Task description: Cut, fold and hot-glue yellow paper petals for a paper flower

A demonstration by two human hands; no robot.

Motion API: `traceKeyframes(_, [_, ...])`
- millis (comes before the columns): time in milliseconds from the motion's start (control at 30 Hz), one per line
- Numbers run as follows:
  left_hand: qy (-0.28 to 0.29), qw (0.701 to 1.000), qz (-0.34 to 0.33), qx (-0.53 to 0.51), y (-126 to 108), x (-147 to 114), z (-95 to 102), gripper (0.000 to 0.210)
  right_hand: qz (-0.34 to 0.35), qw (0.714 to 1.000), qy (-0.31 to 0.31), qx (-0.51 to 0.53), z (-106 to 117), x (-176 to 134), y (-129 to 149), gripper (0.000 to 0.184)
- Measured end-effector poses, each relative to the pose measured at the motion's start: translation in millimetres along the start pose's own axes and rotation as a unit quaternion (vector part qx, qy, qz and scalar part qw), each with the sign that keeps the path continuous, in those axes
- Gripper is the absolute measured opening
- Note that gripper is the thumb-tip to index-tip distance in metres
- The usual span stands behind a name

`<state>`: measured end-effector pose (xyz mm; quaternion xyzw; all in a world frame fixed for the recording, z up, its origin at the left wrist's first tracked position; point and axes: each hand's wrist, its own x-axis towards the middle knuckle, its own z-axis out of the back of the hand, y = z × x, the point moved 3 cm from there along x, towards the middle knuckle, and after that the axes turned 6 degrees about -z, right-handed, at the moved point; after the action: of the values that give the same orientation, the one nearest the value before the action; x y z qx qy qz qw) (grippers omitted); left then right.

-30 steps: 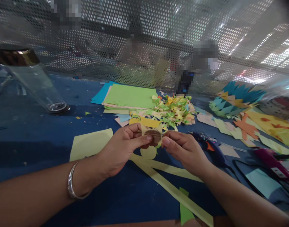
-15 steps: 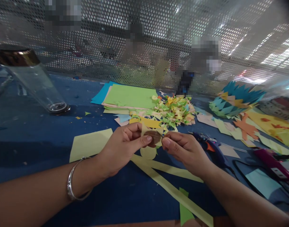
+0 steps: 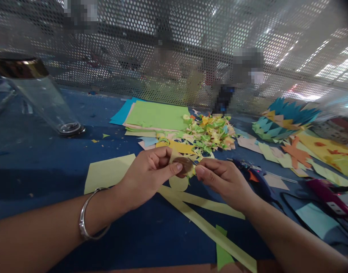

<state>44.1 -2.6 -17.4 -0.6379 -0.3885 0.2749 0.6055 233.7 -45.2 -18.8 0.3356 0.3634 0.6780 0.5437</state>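
My left hand [image 3: 151, 172] is closed, with the thumb pressing a brown round disc [image 3: 184, 164] against a piece of pale yellow paper [image 3: 174, 154]. The paper shows past the disc's upper left edge. Just to the right, my right hand [image 3: 219, 178] is closed around a thin dark tool [image 3: 192, 162]. Its narrow tip reaches the disc's right edge; the rest is hidden in the fingers, so I cannot tell its kind. Below the hands lie a pale yellow paper circle [image 3: 179, 184] and long pale yellow paper strips [image 3: 208, 223].
Paper scraps [image 3: 210, 131] are heaped beyond the hands, beside stacked coloured sheets [image 3: 159, 115]. A glue gun [image 3: 259, 182] and a purple power strip [image 3: 330, 197] with cables lie right. A clear bottle [image 3: 46, 102] stands left; a paper crown [image 3: 284, 121] sits at back right.
The pale paper that stuck out at the disc's upper right no longer shows there. The tool's tip has shifted slightly at the disc's edge; both hands stay nearly in place.
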Motion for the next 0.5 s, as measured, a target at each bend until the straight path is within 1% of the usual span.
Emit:
traceKeyframes(233, [0.014, 0.999, -0.006, 0.048, -2.4, 1.3, 2.1, 0.008, 0.003, 0.999, -0.002, -0.035, 0.8, 0.2, 1.0, 0.039])
traceKeyframes(500, [0.034, 0.996, -0.019, 0.086, -3.8, 1.2, 3.5, 0.006, 0.004, 0.998, 0.007, -0.065, 0.9, 1.7, 0.9, 0.042])
